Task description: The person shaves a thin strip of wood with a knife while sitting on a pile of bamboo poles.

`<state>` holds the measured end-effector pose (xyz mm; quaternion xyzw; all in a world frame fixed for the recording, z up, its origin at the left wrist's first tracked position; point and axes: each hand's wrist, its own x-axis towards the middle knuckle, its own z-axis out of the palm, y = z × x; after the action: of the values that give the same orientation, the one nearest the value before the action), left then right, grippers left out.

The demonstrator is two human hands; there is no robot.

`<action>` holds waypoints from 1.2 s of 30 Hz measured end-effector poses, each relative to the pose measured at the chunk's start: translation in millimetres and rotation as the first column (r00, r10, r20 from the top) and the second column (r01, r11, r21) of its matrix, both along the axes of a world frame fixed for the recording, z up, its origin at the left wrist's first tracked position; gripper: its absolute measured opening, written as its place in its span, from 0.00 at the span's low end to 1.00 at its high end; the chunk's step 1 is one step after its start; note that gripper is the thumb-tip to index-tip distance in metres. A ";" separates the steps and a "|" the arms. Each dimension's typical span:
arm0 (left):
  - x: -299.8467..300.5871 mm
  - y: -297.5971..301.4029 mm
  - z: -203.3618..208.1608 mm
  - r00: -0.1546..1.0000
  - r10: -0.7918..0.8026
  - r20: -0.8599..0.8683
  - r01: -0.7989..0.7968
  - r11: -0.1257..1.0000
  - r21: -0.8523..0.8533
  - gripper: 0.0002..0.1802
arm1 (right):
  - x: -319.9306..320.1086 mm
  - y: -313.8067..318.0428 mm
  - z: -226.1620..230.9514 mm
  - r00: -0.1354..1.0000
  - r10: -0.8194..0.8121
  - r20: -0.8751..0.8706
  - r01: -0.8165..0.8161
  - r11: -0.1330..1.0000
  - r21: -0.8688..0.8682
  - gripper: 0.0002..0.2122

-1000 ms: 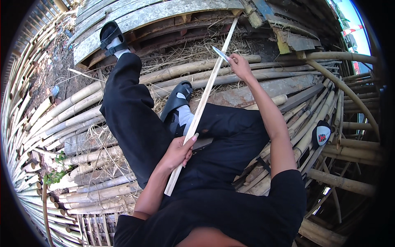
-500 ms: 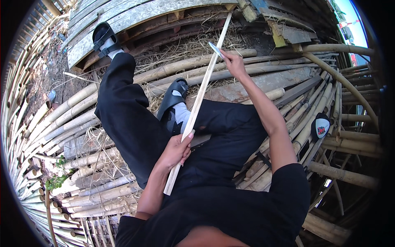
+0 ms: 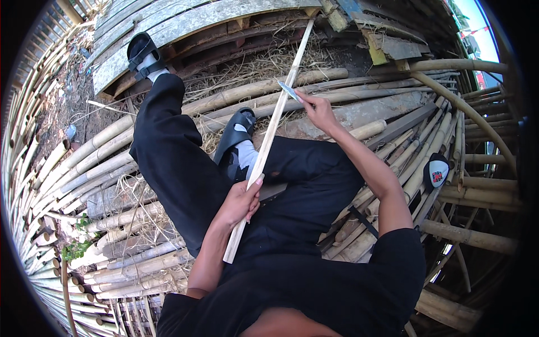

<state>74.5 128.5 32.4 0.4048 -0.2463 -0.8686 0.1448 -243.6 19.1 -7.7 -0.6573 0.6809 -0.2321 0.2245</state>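
Observation:
A long, pale bamboo strip (image 3: 275, 115) slants from beside my waist up to the edge of the wooden platform. My left hand (image 3: 241, 203) is closed around its lower part, thumb on top. Farther up, my right hand (image 3: 320, 113) grips a knife (image 3: 289, 90) whose handle is hidden in the fingers. The blade lies across the strip, at about its upper third, and appears to touch it. Under the strip sits my sandalled foot (image 3: 237, 135), with a dark flat piece (image 3: 273, 191) beside my left hand on my lap.
Bamboo poles (image 3: 224, 98) lie in layers beneath and around my legs. A weathered plank platform (image 3: 185, 25) stands ahead, with fibre shavings (image 3: 247, 62) below it. A white and black cap (image 3: 437, 171) rests on poles at the right. Bamboo rails (image 3: 471, 236) run along the right side.
My right hand has drawn the knife down along the strip toward me, and the elbow has bent more. My left hand and the strip have stayed nearly in place.

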 end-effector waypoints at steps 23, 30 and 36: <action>-3.2 -2.1 2.9 1.000 0.011 -0.028 -0.011 1.000 0.006 0.22 | -38.5 -70.8 -25.0 0.975 -0.107 -0.193 0.108 0.994 -0.009 0.15; -5.4 -3.5 2.2 0.999 0.023 -0.042 -0.023 1.000 0.005 0.22 | -7.7 -34.9 -4.5 0.991 -0.059 -0.118 0.055 0.998 -0.037 0.15; -4.7 -5.6 0.0 0.999 0.020 -0.047 -0.020 1.000 0.000 0.21 | 9.8 7.0 14.8 0.997 -0.007 -0.079 0.011 0.999 0.050 0.16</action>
<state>69.8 122.9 32.5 0.3868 -0.2392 -0.8762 0.1592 -233.8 26.1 7.2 -0.6570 0.6977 -0.1900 0.2130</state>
